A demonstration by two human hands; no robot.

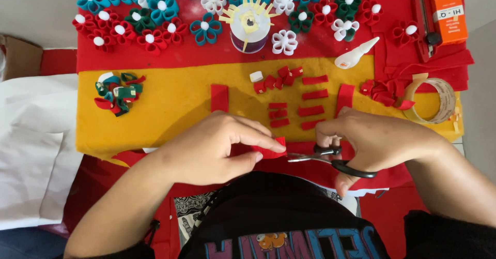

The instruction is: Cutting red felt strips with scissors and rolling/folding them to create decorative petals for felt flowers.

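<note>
My left hand (pixel 217 148) pinches a small piece of red felt (pixel 271 149) between thumb and fingers, just above my lap. My right hand (pixel 374 140) grips black-handled scissors (pixel 330 161), whose blades point left and touch the red felt piece. Both hands hover over the near edge of a yellow felt sheet (pixel 165 104). Cut red felt strips (pixel 312 94) lie in rows on the yellow sheet just beyond my hands.
Many felt flowers (pixel 155 16) in red, teal, green and white lie on red felt at the back. A tape roll with yellow strips (pixel 249 25), a white glue bottle (pixel 355 55), a wide tape ring (pixel 439 101), an orange box (pixel 448 11) and a scrap pile (pixel 119 92) surround the work area.
</note>
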